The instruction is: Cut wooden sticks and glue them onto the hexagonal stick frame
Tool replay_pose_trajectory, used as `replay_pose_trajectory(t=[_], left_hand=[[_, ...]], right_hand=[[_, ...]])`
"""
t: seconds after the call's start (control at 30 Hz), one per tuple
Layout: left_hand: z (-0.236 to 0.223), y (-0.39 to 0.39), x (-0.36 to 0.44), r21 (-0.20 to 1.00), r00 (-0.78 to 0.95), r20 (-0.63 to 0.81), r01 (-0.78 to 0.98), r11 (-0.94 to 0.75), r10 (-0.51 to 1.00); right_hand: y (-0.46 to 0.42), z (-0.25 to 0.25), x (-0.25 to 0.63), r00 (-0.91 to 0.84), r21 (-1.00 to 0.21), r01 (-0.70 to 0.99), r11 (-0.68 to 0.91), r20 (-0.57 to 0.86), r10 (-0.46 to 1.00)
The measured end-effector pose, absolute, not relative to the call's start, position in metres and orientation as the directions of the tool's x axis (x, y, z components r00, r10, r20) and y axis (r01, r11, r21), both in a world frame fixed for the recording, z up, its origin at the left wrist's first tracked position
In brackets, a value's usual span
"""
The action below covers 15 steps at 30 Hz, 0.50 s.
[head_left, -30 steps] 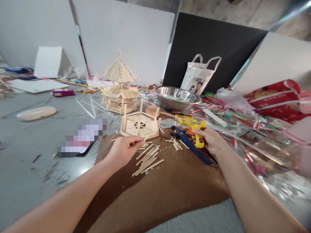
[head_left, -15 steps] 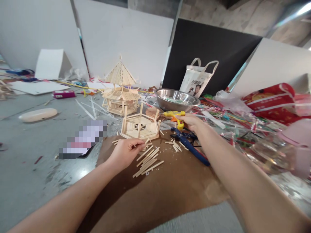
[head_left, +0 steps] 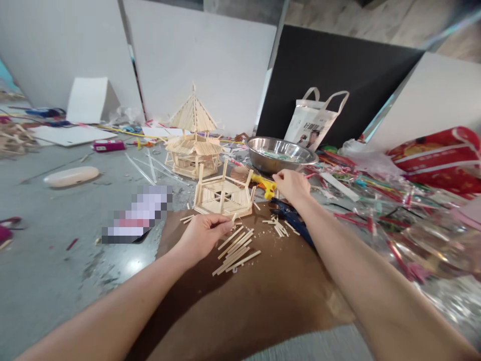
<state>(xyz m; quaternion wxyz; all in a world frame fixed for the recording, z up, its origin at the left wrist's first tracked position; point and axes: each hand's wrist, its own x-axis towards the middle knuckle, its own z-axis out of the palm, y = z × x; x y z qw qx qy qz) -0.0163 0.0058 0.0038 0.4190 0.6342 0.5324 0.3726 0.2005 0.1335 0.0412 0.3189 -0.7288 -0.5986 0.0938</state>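
My left hand (head_left: 203, 234) pinches a thin wooden stick just in front of a small hexagonal stick frame (head_left: 223, 193), above a loose pile of sticks (head_left: 235, 250) on brown cardboard (head_left: 240, 301). My right hand (head_left: 291, 185) reaches forward and rests its curled fingers on a yellow glue gun (head_left: 264, 184) lying beside the frame, near a steel bowl (head_left: 281, 153). Blue-handled pliers (head_left: 291, 220) lie under my right forearm.
A finished stick pagoda (head_left: 193, 138) stands behind the frame. A white tote bag (head_left: 313, 120) leans on a black board. Red packaging (head_left: 439, 155) and clear wrappers crowd the right. A blurred flat item (head_left: 137, 213) and a pale oval object (head_left: 71, 175) lie on the grey floor at left.
My right hand carried the glue gun from near the pliers forward and left, and laid it down beside the stick frame. My left hand stayed in place with its stick.
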Motion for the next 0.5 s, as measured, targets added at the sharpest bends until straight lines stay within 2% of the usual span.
replay_pose_trajectory(t=[0.03, 0.07, 0.13, 0.2, 0.27, 0.37, 0.5], left_hand=[[0.003, 0.006, -0.016, 0.948, 0.153, 0.006, 0.314, -0.054, 0.988], [0.003, 0.006, -0.015, 0.965, 0.155, -0.010, 0.261, -0.031, 0.988], [0.001, 0.006, -0.015, 0.985, 0.171, -0.028, 0.171, -0.001, 0.985], [0.000, 0.006, -0.014, 0.994, 0.190, -0.026, 0.113, 0.004, 0.981], [-0.001, 0.006, -0.013, 0.997, 0.201, -0.016, 0.079, 0.000, 0.979], [-0.002, 0.006, -0.012, 0.998, 0.212, -0.013, 0.064, 0.000, 0.977], [-0.002, 0.006, -0.010, 0.993, 0.209, -0.036, 0.117, 0.011, 0.977]], right_hand=[[0.117, 0.042, 0.197, 0.158, -0.561, 0.825, 0.065, 0.340, 0.927], [0.100, 0.041, 0.191, 0.043, -0.580, 0.790, 0.199, 0.376, 0.926], [0.066, 0.034, 0.178, -0.111, -0.725, 0.618, 0.304, 0.302, 0.947], [0.040, 0.024, 0.162, -0.207, -0.877, 0.424, 0.228, 0.151, 0.967], [0.024, 0.014, 0.149, -0.264, -0.958, 0.269, 0.100, 0.026, 0.964], [0.017, 0.005, 0.137, -0.275, -0.996, 0.086, -0.030, -0.053, 0.960], [0.018, 0.000, 0.134, -0.281, -0.994, -0.058, -0.089, -0.069, 0.957]])
